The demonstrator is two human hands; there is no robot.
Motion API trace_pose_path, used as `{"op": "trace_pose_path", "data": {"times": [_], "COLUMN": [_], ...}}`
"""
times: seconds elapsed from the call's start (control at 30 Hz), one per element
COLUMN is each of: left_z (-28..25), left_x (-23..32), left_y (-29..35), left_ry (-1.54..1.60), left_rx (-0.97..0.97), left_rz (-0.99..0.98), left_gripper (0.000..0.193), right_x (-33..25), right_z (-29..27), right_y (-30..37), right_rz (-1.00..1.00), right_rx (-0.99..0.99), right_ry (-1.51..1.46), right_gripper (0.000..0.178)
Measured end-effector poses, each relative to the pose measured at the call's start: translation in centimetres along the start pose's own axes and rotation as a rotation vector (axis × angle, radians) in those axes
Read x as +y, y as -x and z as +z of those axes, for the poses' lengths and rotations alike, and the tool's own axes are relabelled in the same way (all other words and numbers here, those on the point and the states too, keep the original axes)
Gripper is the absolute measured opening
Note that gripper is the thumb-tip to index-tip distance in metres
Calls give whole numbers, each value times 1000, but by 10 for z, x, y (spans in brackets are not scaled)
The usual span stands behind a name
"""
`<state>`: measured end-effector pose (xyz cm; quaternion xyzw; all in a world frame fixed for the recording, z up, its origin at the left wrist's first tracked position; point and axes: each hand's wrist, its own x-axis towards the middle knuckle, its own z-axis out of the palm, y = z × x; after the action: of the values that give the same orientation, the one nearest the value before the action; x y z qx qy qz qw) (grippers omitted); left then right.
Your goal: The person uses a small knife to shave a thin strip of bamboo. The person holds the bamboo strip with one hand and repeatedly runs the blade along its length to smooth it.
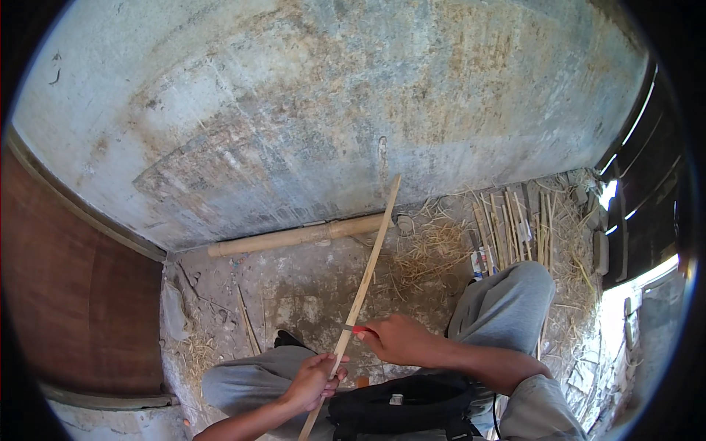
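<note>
Left hand [312, 381] grips the lower part of a long bamboo strip [364, 283], which runs up-right to the wall [331, 110]. Right hand [401, 339] is clenched on a red-handled blade [355, 330], its edge against the strip just above the left hand. Black bag [404, 408] sits in the lap; contents can't be seen. Thick bamboo pole [294, 237] lies along the wall base, with loose splints [515, 228] to the right.

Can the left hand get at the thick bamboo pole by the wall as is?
Probably not: the left hand grips the thin bamboo strip, and the thick bamboo pole lies apart across bare floor by the wall.
</note>
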<state>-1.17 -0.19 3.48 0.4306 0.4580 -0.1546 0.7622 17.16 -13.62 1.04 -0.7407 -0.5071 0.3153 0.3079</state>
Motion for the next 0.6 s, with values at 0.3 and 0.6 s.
{"op": "trace_pose_path", "data": {"times": [0.3, 0.6], "left_z": [-5, 0], "left_x": [-2, -1], "left_y": [-1, 2], "left_ry": [27, -74], "left_rx": [-15, -6], "left_rz": [81, 191], "left_gripper": [25, 25], "right_x": [-3, 0], "right_z": [-4, 5], "right_y": [3, 4], "right_rz": [-72, -200], "right_rx": [87, 203], "right_ry": [15, 24], "right_gripper": [26, 28]}}
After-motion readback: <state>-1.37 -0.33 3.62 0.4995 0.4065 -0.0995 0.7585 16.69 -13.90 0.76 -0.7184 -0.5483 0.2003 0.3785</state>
